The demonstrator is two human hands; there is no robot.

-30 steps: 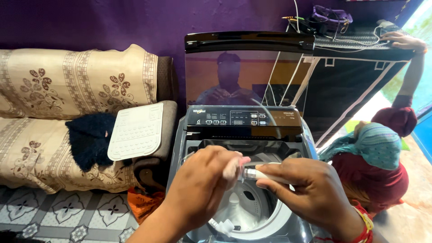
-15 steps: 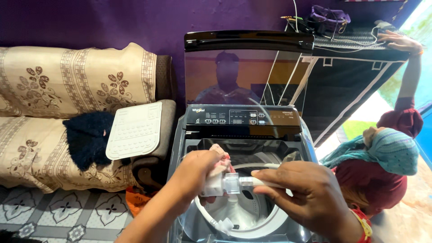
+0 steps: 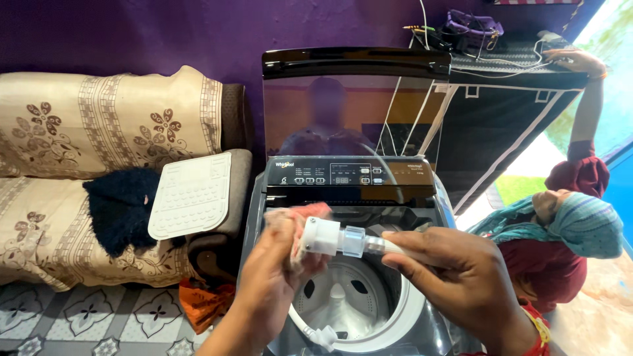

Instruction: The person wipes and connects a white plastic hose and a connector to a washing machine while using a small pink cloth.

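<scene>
My right hand grips a white hose just behind its white plastic connector, held above the open drum of a top-loading washing machine. Against the connector's end my left hand presses a pinkish cloth. The hose's other stretch curves down along the drum's rim. The machine's glass lid stands raised behind the control panel.
A beige floral sofa stands at the left with a dark blue knitted cloth and a white perforated panel on it. An orange rag lies on the tiled floor. At the right, another person in red reaches up to a dark shelf.
Both hands have risen from low over the drum. The connector now shows plainly, and my left hand has shifted from covering it to holding the cloth at its end.
</scene>
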